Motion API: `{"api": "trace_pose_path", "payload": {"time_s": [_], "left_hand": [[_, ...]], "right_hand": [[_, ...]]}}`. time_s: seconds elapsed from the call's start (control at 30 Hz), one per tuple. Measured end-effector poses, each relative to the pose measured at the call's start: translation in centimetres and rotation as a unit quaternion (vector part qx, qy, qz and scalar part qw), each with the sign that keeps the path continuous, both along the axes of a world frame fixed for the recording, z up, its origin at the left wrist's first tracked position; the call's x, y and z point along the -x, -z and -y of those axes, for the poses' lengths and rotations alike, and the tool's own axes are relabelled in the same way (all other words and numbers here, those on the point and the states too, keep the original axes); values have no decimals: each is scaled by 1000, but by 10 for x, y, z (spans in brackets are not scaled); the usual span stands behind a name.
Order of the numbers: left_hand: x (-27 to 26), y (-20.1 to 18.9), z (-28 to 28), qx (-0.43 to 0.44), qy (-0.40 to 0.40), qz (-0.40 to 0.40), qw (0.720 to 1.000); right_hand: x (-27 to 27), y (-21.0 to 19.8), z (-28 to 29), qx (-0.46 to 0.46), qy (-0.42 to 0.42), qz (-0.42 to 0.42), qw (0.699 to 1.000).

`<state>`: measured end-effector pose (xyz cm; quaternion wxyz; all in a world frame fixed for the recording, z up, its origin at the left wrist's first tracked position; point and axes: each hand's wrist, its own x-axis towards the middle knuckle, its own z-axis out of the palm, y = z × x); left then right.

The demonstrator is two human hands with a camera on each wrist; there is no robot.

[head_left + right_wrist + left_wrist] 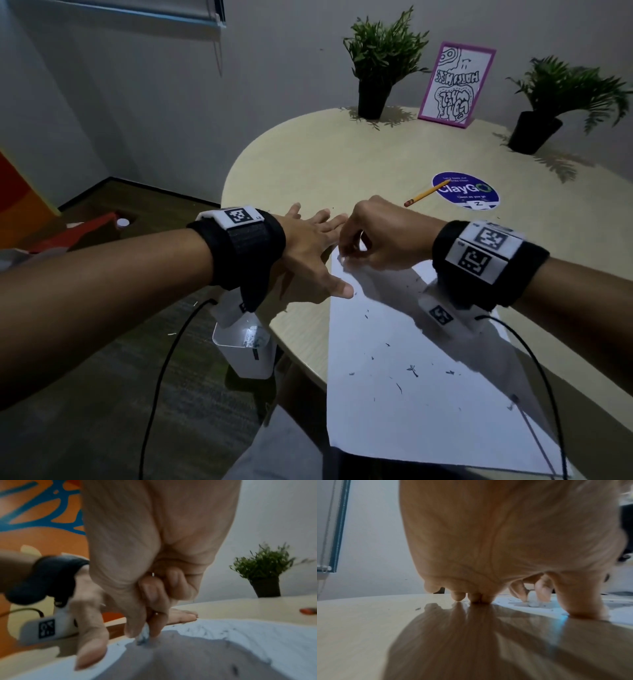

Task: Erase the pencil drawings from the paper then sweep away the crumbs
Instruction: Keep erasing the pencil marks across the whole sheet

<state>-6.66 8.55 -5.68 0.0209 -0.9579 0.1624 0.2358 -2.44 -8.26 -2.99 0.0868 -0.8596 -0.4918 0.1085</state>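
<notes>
The paper (pixel 428 394) lies at lower centre of the head view, its near end overhanging the table (pixel 308 164); the right hand (pixel 376 236) pinches a white eraser (pixel 532 599) at the sheet's far corner; the left hand (pixel 308 246) lies flat, fingers spread, thumb on the sheet's edge. Erasing appears nearly done; crumbs (pixel 412 370) remain scattered, sweeping not begun. A sticker (pixel 465 191) at centre right reads "ClayGo".
</notes>
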Motion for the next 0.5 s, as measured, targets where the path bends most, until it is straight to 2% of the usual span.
{"api": "trace_pose_path", "payload": {"time_s": [0.07, 0.2, 0.27, 0.33, 0.4, 0.5], "left_hand": [[-1, 1, -1, 2, -4, -2, 1000], [0, 1, 2, -10, -12, -3, 1000], [2, -1, 3, -5, -7, 0, 1000], [2, -2, 2, 7, 5, 3, 1000], [1, -1, 1, 11, 9, 7, 1000], [0, 1, 1, -12, -6, 4, 1000]], "right_hand": [[1, -3, 1, 10, 3, -7, 1000], [-16, 0, -2, 17, 103, 78, 991], [-2, 1, -6, 32, 73, 81, 993], [20, -5, -8, 33, 12, 12, 999], [22, -9, -8, 43, -1, -11, 999], [-11, -8, -6, 42, 87, 59, 994]]}}
